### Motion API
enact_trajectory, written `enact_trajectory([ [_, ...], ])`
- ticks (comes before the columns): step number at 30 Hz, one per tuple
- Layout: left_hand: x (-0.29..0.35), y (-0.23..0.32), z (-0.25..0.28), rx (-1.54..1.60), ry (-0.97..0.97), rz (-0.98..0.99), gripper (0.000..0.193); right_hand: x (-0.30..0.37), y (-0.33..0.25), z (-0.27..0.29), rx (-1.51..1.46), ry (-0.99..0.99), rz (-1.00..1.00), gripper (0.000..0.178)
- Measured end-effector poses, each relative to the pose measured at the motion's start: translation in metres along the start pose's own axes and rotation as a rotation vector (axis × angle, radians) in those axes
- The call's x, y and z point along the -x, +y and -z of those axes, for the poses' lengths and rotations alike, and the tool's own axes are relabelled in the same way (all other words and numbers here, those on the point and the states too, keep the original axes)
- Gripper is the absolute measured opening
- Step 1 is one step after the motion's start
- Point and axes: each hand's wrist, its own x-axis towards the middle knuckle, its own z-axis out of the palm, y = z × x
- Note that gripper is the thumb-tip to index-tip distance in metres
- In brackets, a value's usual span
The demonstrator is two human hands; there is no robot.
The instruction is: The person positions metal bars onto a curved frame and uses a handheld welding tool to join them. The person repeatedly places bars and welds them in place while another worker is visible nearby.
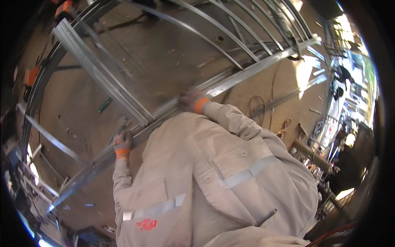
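A long silver metal rail (255,68) runs from the lower left to the upper right over a brown floor. My left hand (122,142), in a grey glove with an orange cuff, grips the rail's lower stretch. My right hand (188,100), gloved the same and blurred, is closed on the rail further up. A bundle of straight metal profiles (98,70) lies crosswise, and its near end meets the rail between my two hands. My beige work jacket (214,177) with grey reflective strips fills the lower middle and hides the floor below it.
Curved steel bars (214,24) lie in rows across the top, and a curved frame (35,94) bends down the left. A green tool (104,104) lies on the floor. Cables (257,108) and scrap pieces lie to the right, with cluttered racks (341,86) beyond.
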Motion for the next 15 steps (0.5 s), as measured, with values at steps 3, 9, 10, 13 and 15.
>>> enact_trajectory([
  [3,0.02,0.017,0.01,-0.144,0.085,0.201,0.041,-0.008,-0.012,-0.005,-0.018,0.103,0.039,0.044],
  [9,-0.034,0.023,0.008,0.281,0.427,0.219,0.034,-0.062,0.006,0.033,-0.508,0.15,-0.168,0.062],
  [10,-0.041,0.026,-0.003,0.496,0.455,0.267,0.039,-0.081,0.004,0.035,-0.544,0.201,-0.155,0.068],
  [13,-0.093,0.06,-0.038,0.658,0.738,0.161,0.059,-0.158,0.001,0.035,-0.393,0.175,-0.108,0.089],
  [15,-0.077,0.09,-0.058,0.468,0.768,0.212,0.072,-0.222,0.008,0.02,-0.587,0.211,-0.26,0.099],
])
